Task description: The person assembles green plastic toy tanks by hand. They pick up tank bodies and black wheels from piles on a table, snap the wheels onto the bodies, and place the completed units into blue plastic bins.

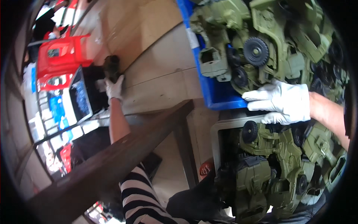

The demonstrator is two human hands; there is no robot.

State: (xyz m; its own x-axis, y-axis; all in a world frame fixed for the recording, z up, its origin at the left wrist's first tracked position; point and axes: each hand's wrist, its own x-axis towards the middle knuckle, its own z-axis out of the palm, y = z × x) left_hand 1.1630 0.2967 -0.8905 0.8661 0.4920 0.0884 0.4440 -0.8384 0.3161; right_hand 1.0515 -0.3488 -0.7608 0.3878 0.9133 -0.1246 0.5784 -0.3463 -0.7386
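A blue bin (220, 100) is holding trucks (214, 63) at two o'clock. The right hand (279, 102) is lying open at its rim. At ten, the left hand (113, 89) is gripping a dark part (111, 66), seemingly handling it, likely needing steadiness next.

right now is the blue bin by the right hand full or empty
Mostly full: olive-green toy vehicles are heaped in the blue bin, with a bare corner near the right hand.

two gloved hands (280, 101), at least three bins (225, 103), at least six green vehicles (254, 183)
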